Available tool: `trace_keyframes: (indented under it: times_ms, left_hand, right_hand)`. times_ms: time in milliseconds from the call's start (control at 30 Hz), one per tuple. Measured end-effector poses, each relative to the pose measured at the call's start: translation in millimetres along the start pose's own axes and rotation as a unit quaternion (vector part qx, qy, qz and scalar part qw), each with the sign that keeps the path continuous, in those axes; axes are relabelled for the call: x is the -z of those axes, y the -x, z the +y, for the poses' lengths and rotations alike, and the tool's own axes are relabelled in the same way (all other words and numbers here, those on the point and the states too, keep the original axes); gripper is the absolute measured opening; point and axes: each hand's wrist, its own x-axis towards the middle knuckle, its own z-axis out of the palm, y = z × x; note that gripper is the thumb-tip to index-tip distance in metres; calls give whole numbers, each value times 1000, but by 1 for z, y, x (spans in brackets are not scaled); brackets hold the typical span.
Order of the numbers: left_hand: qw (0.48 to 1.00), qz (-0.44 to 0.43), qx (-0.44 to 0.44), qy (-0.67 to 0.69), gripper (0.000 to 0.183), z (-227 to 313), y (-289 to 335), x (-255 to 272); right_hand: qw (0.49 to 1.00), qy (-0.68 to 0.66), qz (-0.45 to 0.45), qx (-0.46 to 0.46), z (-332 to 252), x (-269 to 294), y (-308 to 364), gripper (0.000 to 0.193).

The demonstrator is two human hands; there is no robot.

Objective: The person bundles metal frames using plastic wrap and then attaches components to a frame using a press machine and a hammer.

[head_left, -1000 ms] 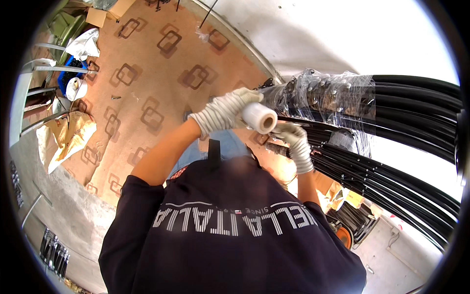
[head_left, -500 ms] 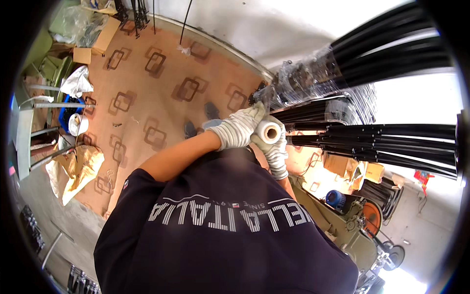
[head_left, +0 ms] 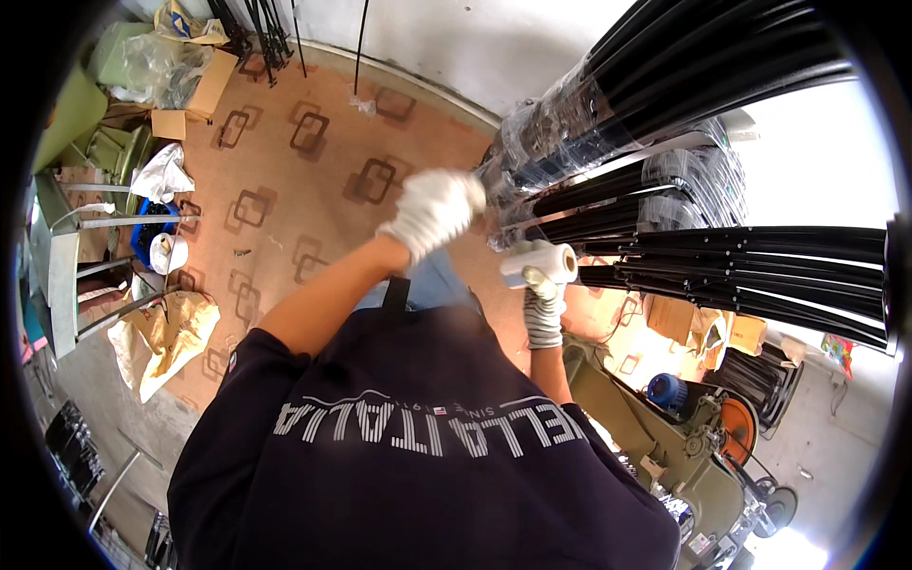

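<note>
Gloved hands wrapping a bundle of black profiles.
The left hand (head_left: pixel 432 211) presses on the film-covered bundle end (head_left: pixel 551 142); the right hand (head_left: pixel 543 306) grips a stretch-film roll (head_left: pixel 540 263) just beneath it.

Bright daylight blows out the right side to white glare, the gloved left hand (head_left: pixel 432 211) is motion-blurred, and fisheye distortion bends the dark rim.

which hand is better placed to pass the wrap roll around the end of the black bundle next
Probably the right hand: it already grips the white roll of stretch film just below the wrapped bundle of black profiles. The left hand is gloved, blurred, and pressed against the bundle's end.
</note>
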Motion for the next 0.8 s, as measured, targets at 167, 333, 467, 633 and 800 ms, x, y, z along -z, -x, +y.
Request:
trace_keyframes:
  times_ms: [167, 333, 467, 633, 800]
  left_hand:
    - [983, -9, -29, 180, 26, -63, -118, -31]
    - [980, -174, -66, 66, 25, -45, -123, -66]
    - [995, -95, -35, -4, 24, 11, -81, 10]
    - [944, 277, 151, 92, 51, -34, -42, -11]
    - [841, 204, 182, 468, 97, -75, -54, 21]
  right_hand:
    - [998, -46, 38, 10, -28, 27, -65, 61]
    - [937, 346, 13, 37, 7, 72, -224, 55]
    - [849, 527, -31, 34, 55, 58, -234, 54]
    - [802, 596, -44, 15, 69, 53, -227, 53]
    - [808, 587, -44, -9, 64, 56, -225, 51]
